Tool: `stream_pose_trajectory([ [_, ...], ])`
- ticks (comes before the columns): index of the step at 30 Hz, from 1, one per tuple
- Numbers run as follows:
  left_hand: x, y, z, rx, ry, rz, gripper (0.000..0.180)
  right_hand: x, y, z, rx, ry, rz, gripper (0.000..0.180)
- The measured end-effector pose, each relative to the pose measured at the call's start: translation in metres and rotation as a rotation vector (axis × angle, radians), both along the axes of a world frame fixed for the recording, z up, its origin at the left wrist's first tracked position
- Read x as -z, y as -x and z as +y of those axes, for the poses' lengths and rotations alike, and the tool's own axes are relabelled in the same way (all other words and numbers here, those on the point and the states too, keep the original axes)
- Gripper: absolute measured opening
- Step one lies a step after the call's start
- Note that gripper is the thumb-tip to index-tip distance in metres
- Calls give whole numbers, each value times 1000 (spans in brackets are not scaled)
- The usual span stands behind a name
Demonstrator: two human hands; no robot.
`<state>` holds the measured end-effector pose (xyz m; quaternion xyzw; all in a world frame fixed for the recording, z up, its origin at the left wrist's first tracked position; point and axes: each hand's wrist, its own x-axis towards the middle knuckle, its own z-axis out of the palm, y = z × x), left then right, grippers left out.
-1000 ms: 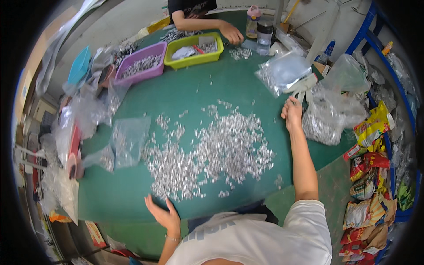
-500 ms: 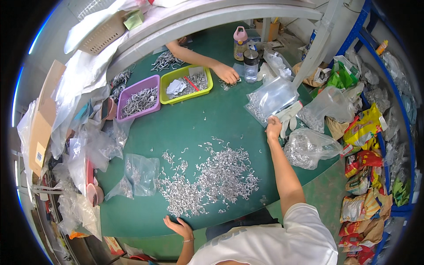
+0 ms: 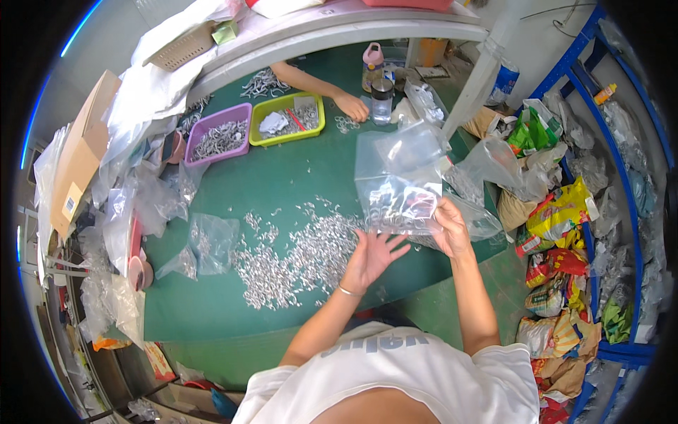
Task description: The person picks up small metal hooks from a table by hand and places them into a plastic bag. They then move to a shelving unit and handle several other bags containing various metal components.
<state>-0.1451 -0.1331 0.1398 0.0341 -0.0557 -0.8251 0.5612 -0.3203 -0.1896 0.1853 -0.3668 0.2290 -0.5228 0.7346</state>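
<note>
My right hand (image 3: 454, 230) pinches the lower right corner of a clear plastic bag (image 3: 395, 169), raised above the right side of the table. Small metal pieces seem to show through the bag's lower part. At its lower edge is my left hand (image 3: 369, 260), palm up with fingers spread; whether the fingertips touch the bag I cannot tell. Just left of that hand, a loose heap of small curved silvery metal pieces (image 3: 300, 251) covers the green table (image 3: 233, 304).
Purple (image 3: 219, 134) and yellow-green (image 3: 288, 121) bins hold metal pieces at the back. Another person's hand (image 3: 351, 106) rests by a few rings, beside a clear bottle (image 3: 382, 102). A small bag (image 3: 214, 244) lies left of the heap. A white post (image 3: 474, 92) stands right, near blue shelving (image 3: 565, 67).
My right hand has brought the clear bag nearer to me and raised it. My left hand has moved from the table's front edge up and right to the bag. The view has shifted slightly.
</note>
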Motion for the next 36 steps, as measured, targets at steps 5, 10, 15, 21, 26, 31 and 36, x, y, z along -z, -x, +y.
stream_pose_trajectory([
  [5, -58, 30, 15, 107, 95, -246, 61, -18, 59, 50, 104, 15, 84, 9],
  [10, -95, 76, 23, 246, 140, -282, 63, -48, 112, 91, 311, 107, 257, 13],
  [15, -121, 134, 21, 410, 146, -197, 66, -74, 162, 128, 539, 48, 278, 13],
  [21, -131, 190, 16, 576, 220, -202, 69, -70, 202, 162, 860, 15, 324, 11],
  [26, -132, 238, 12, 702, 292, -188, 72, -71, 238, 189, 1029, 12, 406, 14],
  [31, -134, 295, 4, 843, 264, -119, 74, -78, 275, 201, 1164, -25, 437, 16],
  [36, -121, 359, -12, 945, 317, -114, 71, -70, 327, 196, 1282, 17, 501, 15],
])
